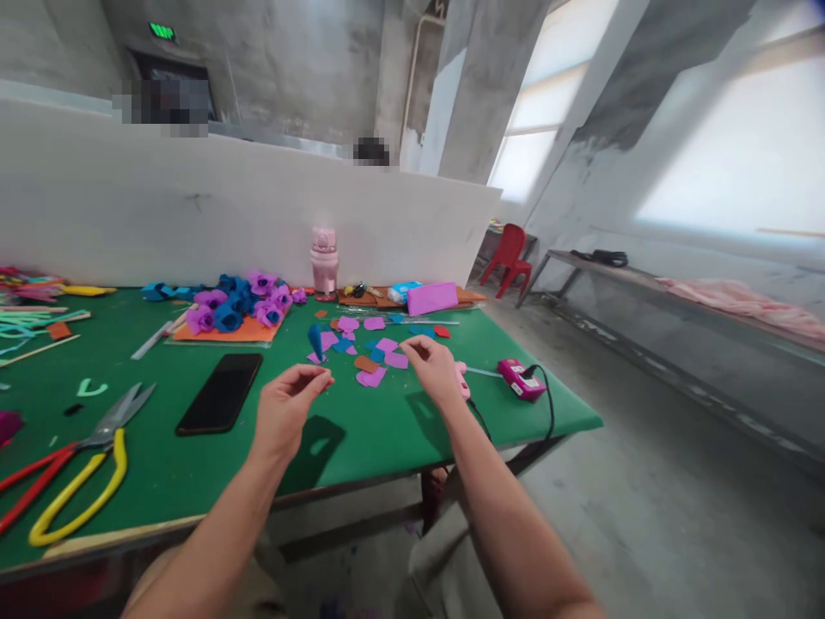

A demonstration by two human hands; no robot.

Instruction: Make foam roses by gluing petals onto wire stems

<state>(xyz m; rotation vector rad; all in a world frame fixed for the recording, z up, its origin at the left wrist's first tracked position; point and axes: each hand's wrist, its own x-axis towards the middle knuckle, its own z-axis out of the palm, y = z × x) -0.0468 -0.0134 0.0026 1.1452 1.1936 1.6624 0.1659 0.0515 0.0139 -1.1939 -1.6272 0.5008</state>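
Observation:
My left hand (287,408) hovers above the green table (361,430), its fingers curled together in a pinch; anything between them is too small to make out. A blue cone-shaped foam piece (315,340) stands just beyond its fingertips. My right hand (433,368) reaches over a scatter of pink, blue and orange foam cut-outs (374,352), fingers bent and closed near a pink piece (396,360). A pink glue gun (461,380) lies partly hidden behind the right wrist.
A black phone (221,392) lies left of my hands. Scissors with yellow and red handles (81,464) rest at the near left. Finished purple and blue foam flowers (238,308) sit on an orange sheet. A pink bottle (324,262), a pink power unit (521,378) with cable, and a red chair (509,258) stand beyond.

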